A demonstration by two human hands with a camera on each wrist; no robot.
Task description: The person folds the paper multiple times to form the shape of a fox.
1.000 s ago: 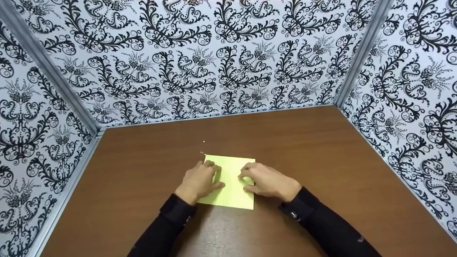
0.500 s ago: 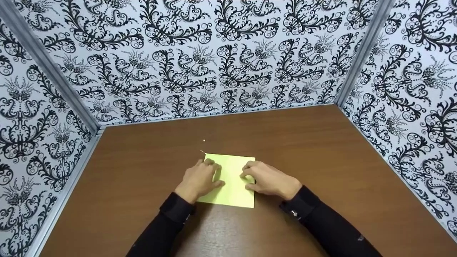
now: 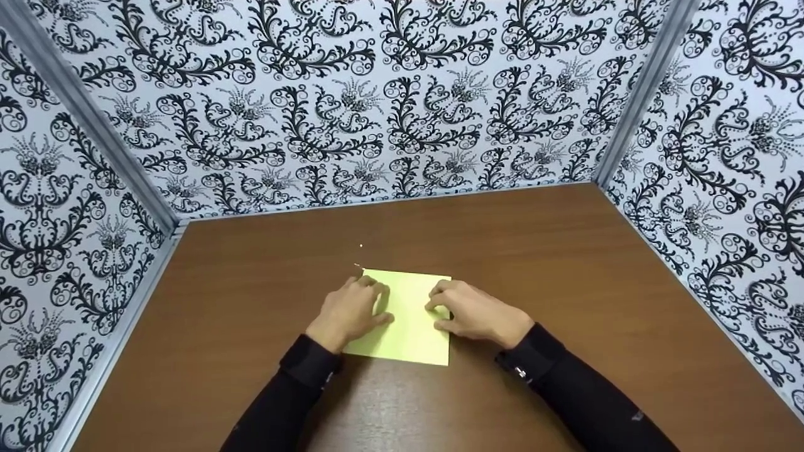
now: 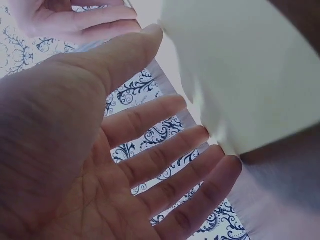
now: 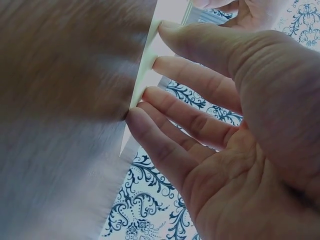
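Count: one yellow sheet (image 3: 411,342), one left hand (image 3: 348,314), one right hand (image 3: 480,316); points toward wall (image 3: 389,94), long axis unclear; touched with fingers (image 4: 157,152) mostly apart.

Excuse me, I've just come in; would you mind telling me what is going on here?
A person's left hand rests its fingertips on the left part of a yellow sheet of paper, and the right hand does the same near its right edge. The sheet lies on a brown table, its middle showing between the hands.
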